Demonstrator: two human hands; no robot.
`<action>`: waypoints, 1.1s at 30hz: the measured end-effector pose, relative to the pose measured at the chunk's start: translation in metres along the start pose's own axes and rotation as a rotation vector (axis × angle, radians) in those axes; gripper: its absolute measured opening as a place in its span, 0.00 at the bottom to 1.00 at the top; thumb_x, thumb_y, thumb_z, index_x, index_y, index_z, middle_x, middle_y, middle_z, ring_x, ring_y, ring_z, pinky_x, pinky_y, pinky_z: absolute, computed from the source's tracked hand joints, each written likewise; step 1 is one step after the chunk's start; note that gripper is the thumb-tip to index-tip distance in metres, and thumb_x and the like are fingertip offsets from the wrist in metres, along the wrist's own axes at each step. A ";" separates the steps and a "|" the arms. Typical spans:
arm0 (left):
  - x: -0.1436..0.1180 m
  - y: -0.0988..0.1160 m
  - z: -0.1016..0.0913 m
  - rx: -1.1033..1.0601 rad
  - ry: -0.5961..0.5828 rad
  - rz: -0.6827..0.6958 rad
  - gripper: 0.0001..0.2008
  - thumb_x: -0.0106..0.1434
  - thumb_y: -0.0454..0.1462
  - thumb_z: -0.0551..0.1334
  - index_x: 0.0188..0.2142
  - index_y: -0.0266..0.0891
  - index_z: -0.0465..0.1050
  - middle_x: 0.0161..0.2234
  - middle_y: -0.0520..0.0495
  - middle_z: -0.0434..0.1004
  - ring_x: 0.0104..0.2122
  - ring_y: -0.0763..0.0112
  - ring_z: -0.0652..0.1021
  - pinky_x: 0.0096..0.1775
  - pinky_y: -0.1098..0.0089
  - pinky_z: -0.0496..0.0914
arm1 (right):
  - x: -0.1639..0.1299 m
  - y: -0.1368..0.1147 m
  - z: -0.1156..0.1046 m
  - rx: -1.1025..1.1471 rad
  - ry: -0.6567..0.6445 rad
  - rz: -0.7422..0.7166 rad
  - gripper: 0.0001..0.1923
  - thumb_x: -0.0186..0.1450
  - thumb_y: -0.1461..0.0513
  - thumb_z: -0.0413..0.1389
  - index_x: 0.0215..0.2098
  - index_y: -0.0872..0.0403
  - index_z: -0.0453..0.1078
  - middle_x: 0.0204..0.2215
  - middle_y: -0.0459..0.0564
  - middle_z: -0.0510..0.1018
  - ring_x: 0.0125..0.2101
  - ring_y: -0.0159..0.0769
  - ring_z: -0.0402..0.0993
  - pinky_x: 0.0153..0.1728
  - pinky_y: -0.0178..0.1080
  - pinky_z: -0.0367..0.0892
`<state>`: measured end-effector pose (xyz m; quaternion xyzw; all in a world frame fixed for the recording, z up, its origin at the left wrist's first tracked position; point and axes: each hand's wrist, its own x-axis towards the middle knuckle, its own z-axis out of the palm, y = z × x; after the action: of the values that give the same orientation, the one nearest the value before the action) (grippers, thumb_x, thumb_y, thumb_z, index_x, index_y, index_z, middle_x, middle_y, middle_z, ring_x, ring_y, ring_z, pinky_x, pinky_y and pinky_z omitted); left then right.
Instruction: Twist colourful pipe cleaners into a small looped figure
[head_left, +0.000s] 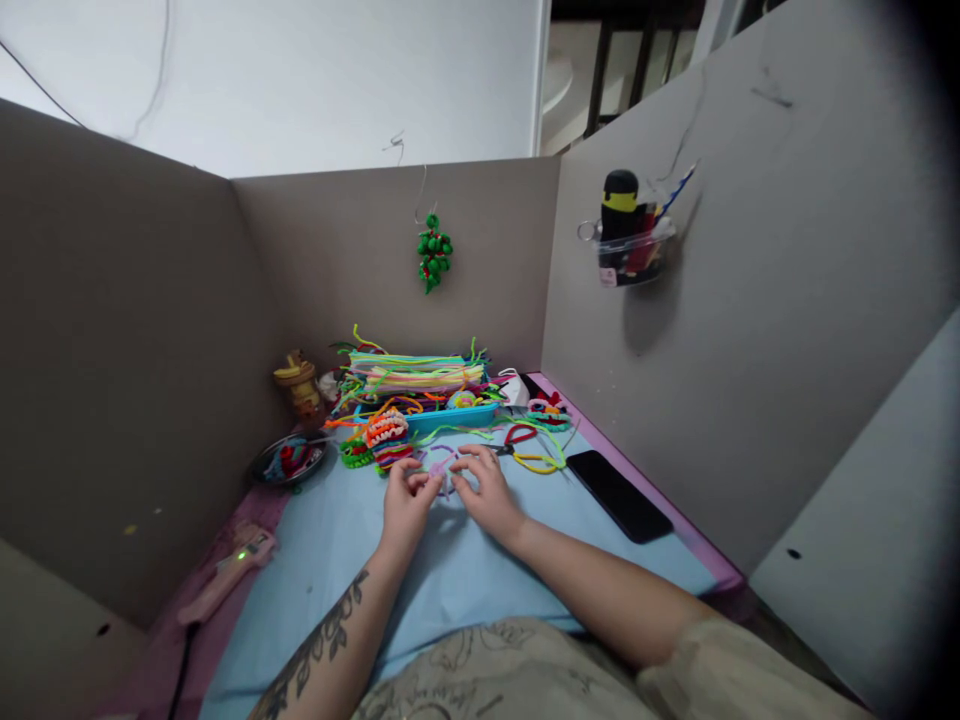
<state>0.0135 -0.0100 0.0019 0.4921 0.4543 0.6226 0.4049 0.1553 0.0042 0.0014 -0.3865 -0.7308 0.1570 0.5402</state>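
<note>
A small purple pipe-cleaner piece [437, 468] with curled strands is between my two hands, just above the blue cloth [330, 540]. My left hand [407, 503] pinches its left side between thumb and fingers. On the other side, my right hand [489, 495] has its thumb and bent fingers closed on the piece's right edge. The fingertips cover part of the piece. Beyond my hands lie an orange and striped pipe-cleaner piece [387, 428] and pliers or scissors with red and yellow handles [538, 460].
Bundled pipe cleaners [420, 375] fill a blue tray [457, 417] at the back. A black phone [619, 497] lies right; a dark bowl [259, 468] and pink glue gun [232, 575] are left. A tool cup [630, 255] and green ornament [434, 255] hang on grey partitions.
</note>
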 end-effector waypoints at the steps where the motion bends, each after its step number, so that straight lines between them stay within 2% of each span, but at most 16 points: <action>1: -0.001 0.000 0.000 0.007 -0.008 -0.003 0.19 0.50 0.39 0.65 0.36 0.41 0.56 0.21 0.57 0.70 0.20 0.78 0.71 0.25 0.78 0.62 | 0.001 0.000 -0.001 -0.006 -0.008 0.002 0.05 0.57 0.65 0.53 0.33 0.51 0.69 0.41 0.51 0.67 0.46 0.40 0.61 0.49 0.45 0.56; 4: -0.002 0.000 0.002 0.033 -0.035 0.023 0.19 0.50 0.39 0.64 0.36 0.41 0.56 0.22 0.56 0.71 0.20 0.78 0.70 0.24 0.78 0.61 | 0.003 0.000 -0.002 0.018 -0.046 0.022 0.02 0.57 0.65 0.54 0.28 0.52 0.69 0.40 0.51 0.68 0.46 0.39 0.62 0.49 0.43 0.56; 8: -0.004 -0.001 0.003 0.091 -0.067 0.095 0.17 0.52 0.39 0.63 0.37 0.41 0.56 0.22 0.55 0.71 0.21 0.76 0.71 0.24 0.77 0.61 | 0.005 0.002 0.000 0.100 -0.098 0.123 0.04 0.58 0.64 0.53 0.25 0.53 0.68 0.39 0.51 0.68 0.46 0.37 0.63 0.49 0.42 0.57; 14: -0.005 -0.003 0.002 0.185 -0.074 0.148 0.17 0.53 0.40 0.63 0.37 0.41 0.56 0.23 0.55 0.70 0.21 0.76 0.70 0.24 0.77 0.60 | 0.008 0.004 0.000 0.121 -0.106 0.265 0.07 0.57 0.61 0.55 0.22 0.54 0.70 0.45 0.52 0.66 0.52 0.40 0.58 0.53 0.43 0.51; 21: -0.003 -0.005 -0.001 0.250 -0.102 0.160 0.15 0.53 0.40 0.63 0.34 0.41 0.56 0.20 0.58 0.65 0.19 0.79 0.64 0.22 0.78 0.56 | 0.006 0.009 0.000 0.183 -0.180 0.283 0.08 0.58 0.60 0.53 0.24 0.53 0.71 0.51 0.52 0.63 0.55 0.39 0.53 0.54 0.42 0.48; 25: -0.002 -0.006 -0.001 0.219 -0.117 0.126 0.15 0.52 0.40 0.63 0.34 0.41 0.56 0.20 0.58 0.67 0.18 0.79 0.64 0.22 0.78 0.56 | 0.006 0.012 0.003 0.233 -0.215 0.307 0.08 0.58 0.61 0.52 0.24 0.53 0.70 0.51 0.52 0.63 0.56 0.38 0.53 0.55 0.41 0.49; 29: -0.003 -0.006 0.000 0.189 -0.108 0.104 0.16 0.52 0.40 0.63 0.35 0.41 0.56 0.20 0.58 0.67 0.18 0.79 0.65 0.22 0.78 0.56 | 0.006 0.013 0.008 0.224 -0.158 0.304 0.08 0.58 0.60 0.52 0.24 0.53 0.69 0.45 0.52 0.66 0.53 0.38 0.58 0.53 0.40 0.52; 33: -0.004 -0.005 0.001 0.246 -0.069 0.143 0.15 0.52 0.40 0.62 0.35 0.40 0.58 0.21 0.57 0.67 0.19 0.78 0.66 0.22 0.77 0.57 | 0.006 0.012 0.008 0.183 -0.076 0.290 0.07 0.57 0.59 0.55 0.24 0.54 0.70 0.41 0.52 0.68 0.47 0.38 0.63 0.51 0.40 0.55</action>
<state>0.0151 -0.0128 -0.0035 0.5901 0.4768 0.5721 0.3116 0.1517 0.0176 -0.0054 -0.4308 -0.6700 0.3135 0.5169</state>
